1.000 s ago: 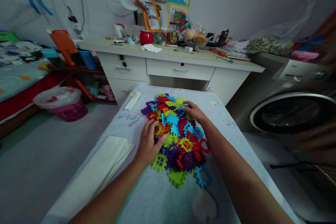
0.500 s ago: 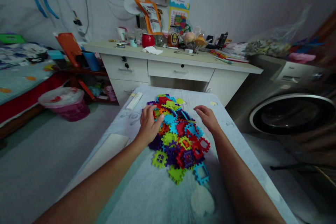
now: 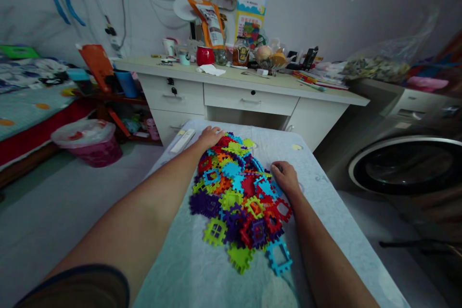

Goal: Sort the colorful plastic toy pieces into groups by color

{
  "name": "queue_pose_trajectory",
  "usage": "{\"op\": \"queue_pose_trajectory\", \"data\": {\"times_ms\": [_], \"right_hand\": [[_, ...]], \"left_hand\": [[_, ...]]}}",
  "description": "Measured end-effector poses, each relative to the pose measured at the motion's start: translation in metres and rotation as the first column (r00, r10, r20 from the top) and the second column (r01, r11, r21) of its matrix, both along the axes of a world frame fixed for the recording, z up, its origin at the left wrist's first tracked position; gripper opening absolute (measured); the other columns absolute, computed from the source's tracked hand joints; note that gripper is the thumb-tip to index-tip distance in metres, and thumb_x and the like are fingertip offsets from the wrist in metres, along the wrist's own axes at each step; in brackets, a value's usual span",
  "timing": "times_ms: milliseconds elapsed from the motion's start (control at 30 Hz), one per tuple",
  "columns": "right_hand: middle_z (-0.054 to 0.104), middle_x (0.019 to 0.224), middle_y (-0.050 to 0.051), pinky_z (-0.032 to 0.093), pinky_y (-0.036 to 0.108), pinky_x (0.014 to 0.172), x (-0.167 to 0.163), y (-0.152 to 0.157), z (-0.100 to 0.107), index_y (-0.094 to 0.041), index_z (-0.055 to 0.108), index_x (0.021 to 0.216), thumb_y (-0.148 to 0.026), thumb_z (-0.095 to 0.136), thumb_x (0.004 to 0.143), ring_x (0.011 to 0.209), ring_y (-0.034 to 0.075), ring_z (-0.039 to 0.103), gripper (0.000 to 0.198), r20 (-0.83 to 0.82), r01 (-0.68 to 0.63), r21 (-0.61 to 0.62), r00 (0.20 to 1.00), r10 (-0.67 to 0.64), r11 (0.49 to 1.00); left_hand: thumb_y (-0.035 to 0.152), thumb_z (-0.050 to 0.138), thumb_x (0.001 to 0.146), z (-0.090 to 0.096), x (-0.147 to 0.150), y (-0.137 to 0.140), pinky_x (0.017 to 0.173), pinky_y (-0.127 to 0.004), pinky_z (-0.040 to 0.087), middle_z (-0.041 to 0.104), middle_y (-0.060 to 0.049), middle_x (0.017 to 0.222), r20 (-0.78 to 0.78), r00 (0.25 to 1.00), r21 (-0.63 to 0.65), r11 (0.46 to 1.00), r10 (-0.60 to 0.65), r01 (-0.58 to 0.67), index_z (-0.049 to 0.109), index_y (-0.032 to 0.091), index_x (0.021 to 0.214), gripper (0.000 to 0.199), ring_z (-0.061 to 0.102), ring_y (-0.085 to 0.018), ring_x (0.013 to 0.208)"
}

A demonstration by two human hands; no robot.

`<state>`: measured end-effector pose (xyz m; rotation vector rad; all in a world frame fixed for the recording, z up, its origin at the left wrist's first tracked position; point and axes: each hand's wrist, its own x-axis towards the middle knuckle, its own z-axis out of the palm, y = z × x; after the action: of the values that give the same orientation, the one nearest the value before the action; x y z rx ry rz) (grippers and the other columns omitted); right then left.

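A heap of flat, notched plastic building pieces (image 3: 231, 198) in red, purple, green, blue and orange lies on a small cloth-covered table (image 3: 314, 231). Several are square frames, such as a blue one (image 3: 279, 257) at the near edge. My left hand (image 3: 212, 137) reaches to the heap's far left end, fingers stretched over its edge; it grips nothing I can see. On the right side, my right hand (image 3: 286, 176) rests against the heap with curled fingers. Whatever may be inside them is hidden.
A long white box (image 3: 182, 140) lies at the table's far left. Beyond stands a white desk (image 3: 249, 101) with jars, a red pot (image 3: 205, 56) and other clutter. A washing machine (image 3: 404, 139) is at right, a pink bin (image 3: 90, 144) at left.
My left hand has moved from the heap's left side to its far end. My right hand has come nearer and curled against the right edge. Pieces on the left now lie more spread out.
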<state>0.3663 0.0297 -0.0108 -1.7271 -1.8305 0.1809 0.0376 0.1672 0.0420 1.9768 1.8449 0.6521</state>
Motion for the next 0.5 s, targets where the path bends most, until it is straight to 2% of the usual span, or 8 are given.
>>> {"op": "queue_pose_trajectory", "data": {"times_ms": [167, 300, 400, 500], "right_hand": [[0.071, 0.103, 0.009, 0.042, 0.037, 0.089, -0.002, 0.0, 0.0, -0.023, 0.074, 0.098, -0.045, 0.049, 0.091, 0.099, 0.025, 0.061, 0.034, 0.022, 0.009, 0.016, 1.0, -0.01, 1.0], [0.07, 0.105, 0.01, 0.04, 0.038, 0.091, -0.003, 0.001, 0.0, -0.022, 0.074, 0.101, -0.046, 0.049, 0.092, 0.101, 0.026, 0.06, 0.035, 0.067, 0.01, 0.0, 0.998, -0.01, 1.0], [0.069, 0.107, 0.011, 0.039, 0.039, 0.092, -0.003, 0.001, 0.0, -0.022, 0.073, 0.102, -0.047, 0.049, 0.092, 0.104, 0.027, 0.059, 0.036, 0.073, 0.015, -0.013, 0.997, -0.014, 1.0], [0.068, 0.107, 0.01, 0.039, 0.039, 0.093, -0.004, 0.002, 0.0, -0.022, 0.073, 0.102, -0.048, 0.048, 0.093, 0.106, 0.027, 0.058, 0.037, 0.069, 0.009, -0.024, 0.998, -0.007, 1.0]], "left_hand": [[0.061, 0.046, 0.084, -0.005, 0.015, 0.022, 0.105, -0.034, 0.038, 0.061, -0.013, 0.13, 0.005, 0.998, -0.05, 0.997, -0.062, 0.062, 0.064, 0.019, 0.119, 0.058, 0.05, -0.028, 0.128], [0.064, 0.055, 0.075, -0.007, 0.021, 0.027, 0.098, -0.033, 0.041, 0.067, -0.012, 0.123, 0.031, 0.99, -0.101, 0.985, -0.141, 0.143, 0.065, 0.019, 0.115, 0.061, 0.054, -0.029, 0.122], [0.062, 0.059, 0.071, -0.009, 0.025, 0.025, 0.093, -0.032, 0.044, 0.07, -0.009, 0.119, 0.064, 0.969, -0.138, 0.96, -0.239, 0.245, 0.067, 0.021, 0.113, 0.059, 0.058, -0.028, 0.114], [0.057, 0.056, 0.073, -0.009, 0.032, 0.02, 0.085, -0.028, 0.045, 0.072, -0.005, 0.109, 0.114, 0.925, -0.174, 0.909, -0.363, 0.378, 0.07, 0.019, 0.107, 0.053, 0.062, -0.023, 0.101]]}}
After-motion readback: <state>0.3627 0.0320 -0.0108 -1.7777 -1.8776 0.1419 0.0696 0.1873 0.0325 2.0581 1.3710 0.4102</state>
